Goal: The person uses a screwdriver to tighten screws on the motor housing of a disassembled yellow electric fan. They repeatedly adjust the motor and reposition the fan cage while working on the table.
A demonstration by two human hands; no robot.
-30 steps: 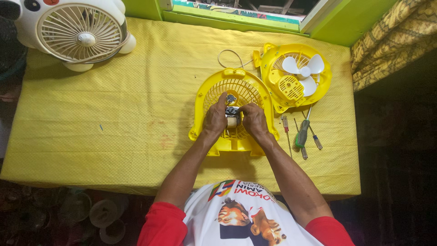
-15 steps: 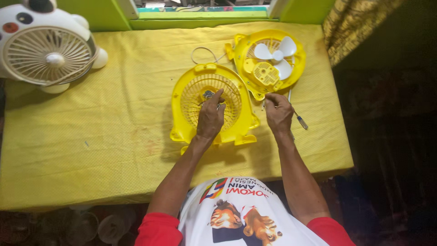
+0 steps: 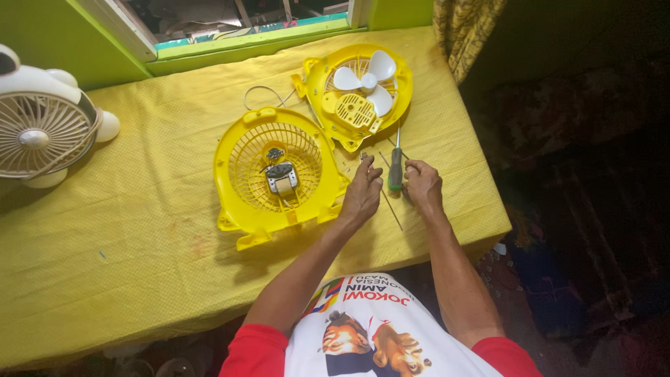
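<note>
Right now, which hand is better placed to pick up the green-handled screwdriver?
Probably the right hand: it lies beside the green-handled screwdriver, fingers almost on the handle. The left hand sits on its other side, nearer the yellow fan housing.

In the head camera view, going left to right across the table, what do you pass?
White fan → yellow grille with the motor → left hand → green screwdriver → right hand. The yellow fan half with white blades, farther back, overlaps several of these, so it is left out.
</note>
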